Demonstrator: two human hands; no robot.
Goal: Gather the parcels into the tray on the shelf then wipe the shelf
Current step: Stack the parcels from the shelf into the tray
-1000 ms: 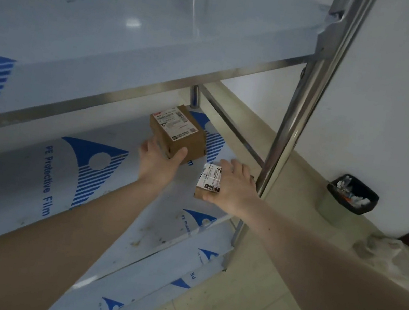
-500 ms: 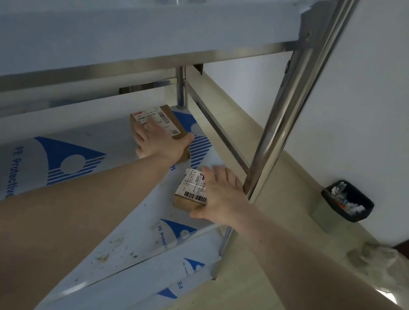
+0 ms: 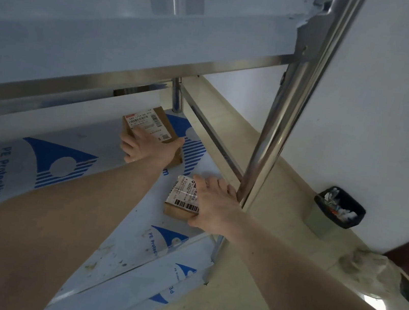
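Nearest us, our right hand (image 3: 213, 204) clamps the smaller parcel (image 3: 182, 199) from above, thumb on its near edge, by the steel post (image 3: 274, 149). Farther in, our left hand (image 3: 145, 147) curls round the larger parcel (image 3: 152, 130) on the lower shelf (image 3: 89, 134). We should lift both squarely (no tray in view).

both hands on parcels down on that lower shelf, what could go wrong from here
1. The right hand holds the small parcel close beside the steel post; lifting out, knuckles or box may knock it.
2. The left hand has a one-handed grip on the bigger box, which may slip.
3. No tray is in view, so carrying both parcels at once risks a drop.
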